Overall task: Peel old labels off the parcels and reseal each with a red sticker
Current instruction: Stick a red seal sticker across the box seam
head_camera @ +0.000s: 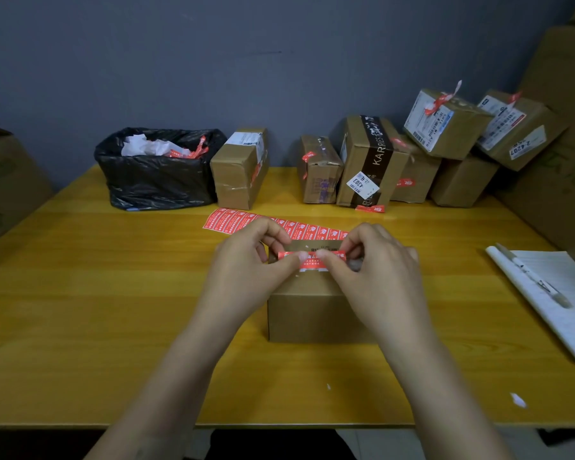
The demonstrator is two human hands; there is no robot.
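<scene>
A small brown cardboard parcel [316,310] stands on the yellow table [113,293] in front of me. Across its top lies a red sticker [309,258] with white print. My left hand [249,270] pinches the sticker's left part and my right hand [375,273] pinches its right part, thumbs meeting near the middle. Behind the parcel lies a strip of red stickers [246,220], partly hidden by my hands.
A black bin bag [156,174] holding torn paper and red scraps sits at back left. One parcel [239,167] stands beside it; several more parcels [395,161] are piled back right. A notepad [551,303] with a pen [531,277] lies at right. Large cartons flank both sides.
</scene>
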